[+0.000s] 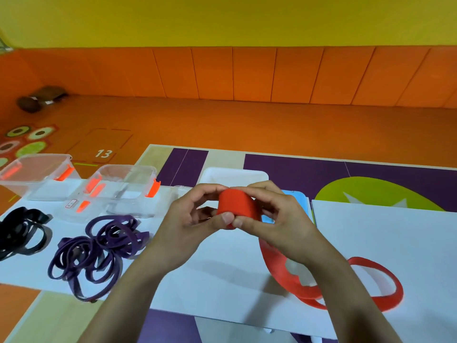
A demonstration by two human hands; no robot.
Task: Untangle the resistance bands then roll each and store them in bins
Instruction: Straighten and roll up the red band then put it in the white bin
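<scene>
- Both hands meet near frame centre, above the white desk [395,243].
- My left hand [193,216] has its fingers curled. Thumb and fingertips pinch the red band roll [236,206] from its 9 o'clock side.
- My right hand [279,214] is also curled. Its thumb presses the roll's near edge and its fingers wrap over the top from 3 o'clock.
- The roll is held up off the desk between the two hands, touching both.
- The red band tail [306,292] hangs from the roll toward 5 o'clock and lies on the desk in a loose loop. My right forearm hides part of it.
- The purple bands [99,248] sit in a tangled pile on the desk at 8 o'clock of the hands.
- The black bands [22,231] are on the desk at 9 o'clock, cut off by the left frame edge.
- The left clear bin [44,167] and right clear bin [128,174] stand side by side at 10 o'clock, lids off, with orange clasps.
- The white bin [235,174] is at 12 o'clock, just behind the hands and partly hidden.
- A blue flat thing [296,196] shows behind the right hand. I cannot tell what it is.
</scene>
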